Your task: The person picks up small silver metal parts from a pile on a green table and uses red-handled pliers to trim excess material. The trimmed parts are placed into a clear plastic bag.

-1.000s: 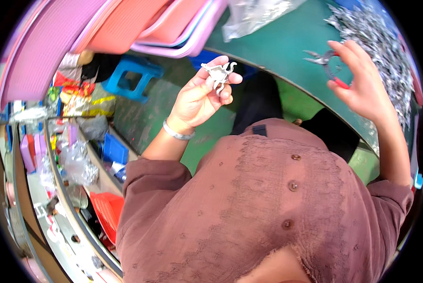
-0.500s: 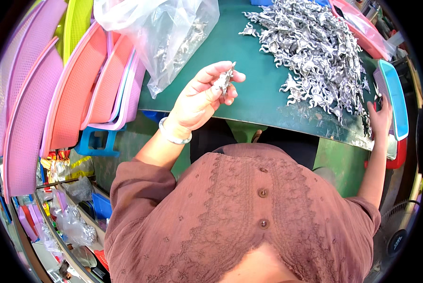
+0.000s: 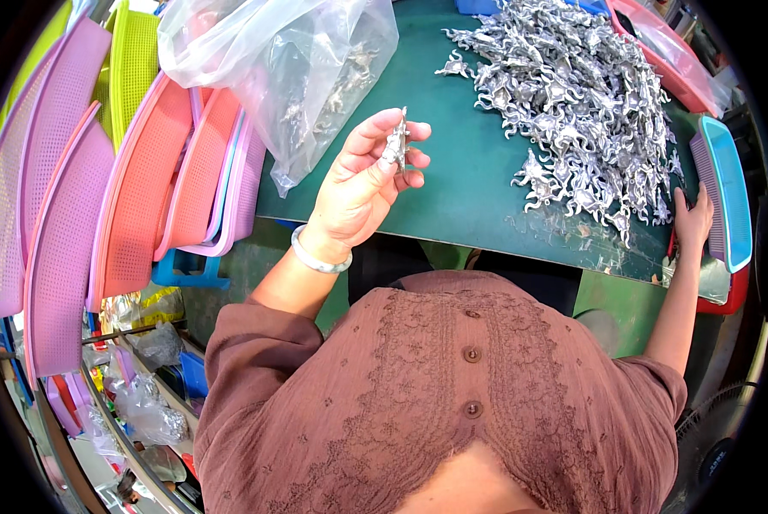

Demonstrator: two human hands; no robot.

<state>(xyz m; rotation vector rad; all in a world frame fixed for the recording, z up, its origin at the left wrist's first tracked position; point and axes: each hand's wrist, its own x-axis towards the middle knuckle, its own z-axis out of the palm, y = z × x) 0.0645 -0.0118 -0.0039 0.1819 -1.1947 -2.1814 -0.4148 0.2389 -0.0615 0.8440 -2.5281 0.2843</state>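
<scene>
Held up over the front edge of the green table (image 3: 440,197), my left hand (image 3: 358,176) pinches a small silver metal casting (image 3: 398,144) between thumb and fingers. The casting is seen edge-on, with short points sticking out. At the table's right end, my right hand (image 3: 694,218) is around a slim tool with red handles (image 3: 672,243); its kind cannot be made out, as the hand covers much of it. Just left of that hand lies a large heap of silver castings (image 3: 573,103) with curled arms.
A clear plastic bag (image 3: 315,94) with castings inside lies at the table's left. Stacked pink, orange and green baskets (image 3: 140,193) stand beyond it. A blue-rimmed basket (image 3: 727,193) is right of my right hand, and a pink tray (image 3: 667,56) sits behind the heap. A fan (image 3: 717,445) stands lower right.
My left hand has shifted slightly left and turned the casting more upright. My right hand has tilted, with the tool lower in view. The whole view has shifted a little.
</scene>
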